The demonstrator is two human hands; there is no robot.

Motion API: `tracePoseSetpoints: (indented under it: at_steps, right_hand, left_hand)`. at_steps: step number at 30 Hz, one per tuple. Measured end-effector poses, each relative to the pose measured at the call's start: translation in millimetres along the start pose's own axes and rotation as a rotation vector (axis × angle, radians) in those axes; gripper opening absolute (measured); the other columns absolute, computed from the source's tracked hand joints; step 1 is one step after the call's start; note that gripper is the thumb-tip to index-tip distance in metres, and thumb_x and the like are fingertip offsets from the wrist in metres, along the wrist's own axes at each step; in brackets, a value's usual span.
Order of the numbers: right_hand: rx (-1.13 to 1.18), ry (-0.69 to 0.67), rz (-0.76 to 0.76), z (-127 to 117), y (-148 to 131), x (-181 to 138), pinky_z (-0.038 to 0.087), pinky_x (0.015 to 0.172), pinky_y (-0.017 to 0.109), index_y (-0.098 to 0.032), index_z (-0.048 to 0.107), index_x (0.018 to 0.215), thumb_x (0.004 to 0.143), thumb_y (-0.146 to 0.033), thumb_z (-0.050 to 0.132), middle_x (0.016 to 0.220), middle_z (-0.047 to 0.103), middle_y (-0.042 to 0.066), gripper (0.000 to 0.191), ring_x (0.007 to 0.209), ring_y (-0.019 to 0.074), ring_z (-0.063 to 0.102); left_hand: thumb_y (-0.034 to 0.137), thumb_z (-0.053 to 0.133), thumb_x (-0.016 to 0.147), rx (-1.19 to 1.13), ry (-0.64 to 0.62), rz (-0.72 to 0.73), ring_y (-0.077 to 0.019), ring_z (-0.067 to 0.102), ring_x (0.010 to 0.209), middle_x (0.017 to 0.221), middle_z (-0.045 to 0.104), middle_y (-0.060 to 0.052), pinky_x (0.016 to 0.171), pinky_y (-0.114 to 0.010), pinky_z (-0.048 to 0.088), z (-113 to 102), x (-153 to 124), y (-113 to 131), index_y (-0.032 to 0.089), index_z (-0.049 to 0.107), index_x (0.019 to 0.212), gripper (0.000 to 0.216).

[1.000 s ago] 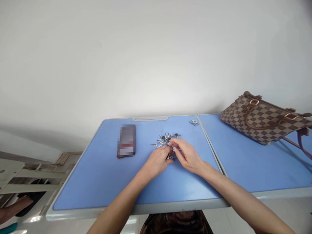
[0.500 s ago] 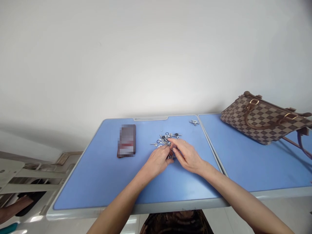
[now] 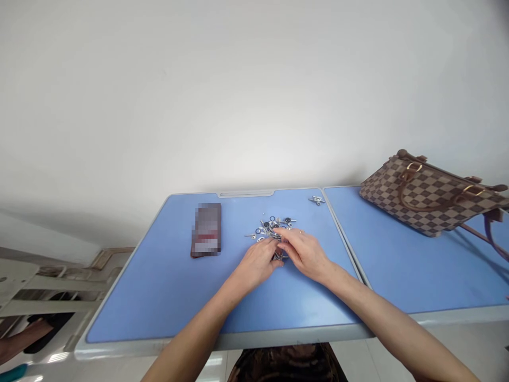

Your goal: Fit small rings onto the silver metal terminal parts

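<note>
While the left hand (image 3: 256, 262) curls low and the right hand (image 3: 306, 254) pinches in, fingertips almost meeting at the near edge of the heap of small metal fittings (image 3: 270, 228) on the blue tabletop (image 3: 159, 313), it's nice tight, close-in work, though whatever they hold is hidden!

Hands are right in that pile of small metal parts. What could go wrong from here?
Likely risks:
1. The left hand and right hand are working at the loose small metal parts, so pieces might get knocked across the smooth blue desktop.
2. The stray metal piece lies near the seam between desks and could drop in.
</note>
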State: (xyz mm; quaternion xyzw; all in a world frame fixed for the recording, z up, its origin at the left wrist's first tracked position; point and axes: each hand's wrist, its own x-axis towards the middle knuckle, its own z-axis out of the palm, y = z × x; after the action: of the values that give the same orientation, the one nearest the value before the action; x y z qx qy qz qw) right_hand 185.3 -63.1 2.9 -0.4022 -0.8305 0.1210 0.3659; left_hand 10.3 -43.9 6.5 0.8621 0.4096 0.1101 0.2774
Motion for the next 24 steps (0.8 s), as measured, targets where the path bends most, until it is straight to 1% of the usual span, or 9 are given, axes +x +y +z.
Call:
tracePoseSetpoints:
  at_steps: [2,5,10,13,17,20,21,22,24]
  right_hand:
    - [0.041,-0.044,0.014,-0.1,-1.1,-0.1,0.051,0.078,0.037,-0.023,0.037,0.136,0.098,-0.016,0.034,0.095,0.064,0.006,0.04,0.085,0.0193,0.06]
    - [0.092,-0.12,0.035,-2.3,-4.0,0.0,0.052,0.077,0.037,-0.019,0.027,0.14,0.096,-0.016,0.033,0.095,0.063,0.007,0.044,0.081,0.0186,0.06]
    - [-0.097,-0.128,0.118,-4.1,-2.5,0.4,0.051,0.07,0.037,-0.019,0.042,0.124,0.097,-0.029,0.043,0.094,0.064,0.008,0.029,0.079,0.0215,0.063]
    - [-0.121,-0.144,0.114,-6.8,-0.3,1.3,0.051,0.069,0.036,-0.019,0.043,0.122,0.098,-0.021,0.035,0.097,0.063,0.01,0.026,0.081,0.0216,0.061]
    - [0.037,-0.17,0.09,-9.7,-1.5,1.9,0.052,0.073,0.037,-0.018,0.034,0.134,0.096,-0.013,0.031,0.102,0.059,0.011,0.038,0.085,0.0202,0.059]
    - [0.231,-0.12,0.121,-7.4,-2.6,0.0,0.052,0.078,0.037,-0.02,0.017,0.143,0.095,-0.013,0.039,0.099,0.059,0.007,0.054,0.084,0.0176,0.059]
    - [0.278,-0.089,0.129,-6.2,-2.6,-0.9,0.052,0.079,0.038,-0.02,0.016,0.143,0.094,-0.014,0.042,0.097,0.06,0.006,0.056,0.083,0.0173,0.06]
    - [0.313,-0.062,0.134,-5.2,-2.4,-1.8,0.052,0.08,0.038,-0.021,0.021,0.14,0.094,-0.015,0.046,0.095,0.061,0.005,0.053,0.084,0.0173,0.061]
    - [0.356,-0.032,0.136,-4.1,-2.1,-2.8,0.052,0.081,0.037,-0.022,0.039,0.125,0.094,-0.017,0.048,0.093,0.063,0.004,0.033,0.086,0.0175,0.062]
  left_hand:
    - [0.018,0.06,0.082,0.011,-0.01,-0.013,-0.0217,0.059,0.085,0.092,0.063,-0.004,0.075,-0.033,0.045,-0.3,0.0,0.2,0.018,0.056,0.09,0.009]
    - [0.019,0.06,0.083,0.009,0.0,-0.008,-0.0208,0.058,0.083,0.091,0.063,-0.003,0.073,-0.032,0.044,0.3,-0.2,-0.5,0.018,0.056,0.092,0.01]
    - [0.019,0.061,0.083,0.005,0.006,0.01,-0.021,0.058,0.086,0.093,0.063,-0.003,0.073,-0.031,0.043,1.0,0.2,-2.0,0.018,0.055,0.089,0.008]
    - [0.018,0.061,0.082,0.014,-0.006,0.003,-0.0209,0.058,0.086,0.092,0.063,-0.003,0.073,-0.031,0.043,0.7,0.8,-2.7,0.018,0.056,0.087,0.008]
    - [0.019,0.061,0.082,0.003,-0.005,0.001,-0.02,0.058,0.083,0.092,0.062,-0.003,0.073,-0.031,0.044,2.0,0.9,-4.5,0.018,0.055,0.087,0.008]
    - [0.02,0.061,0.082,0.008,0.0,-0.002,-0.0204,0.058,0.082,0.09,0.062,-0.003,0.073,-0.032,0.044,3.3,0.4,-5.4,0.018,0.056,0.089,0.009]
    - [0.02,0.061,0.082,0.008,0.001,-0.007,-0.0207,0.058,0.083,0.09,0.061,-0.003,0.073,-0.032,0.044,3.6,0.3,-5.4,0.018,0.056,0.091,0.01]
    - [0.02,0.061,0.081,0.007,-0.001,-0.014,-0.021,0.059,0.084,0.091,0.061,-0.003,0.073,-0.032,0.044,3.7,0.2,-5.4,0.018,0.056,0.092,0.012]
    - [0.02,0.061,0.081,0.005,-0.008,-0.03,-0.0215,0.059,0.085,0.092,0.061,-0.004,0.073,-0.032,0.045,3.7,0.4,-5.0,0.018,0.057,0.094,0.014]
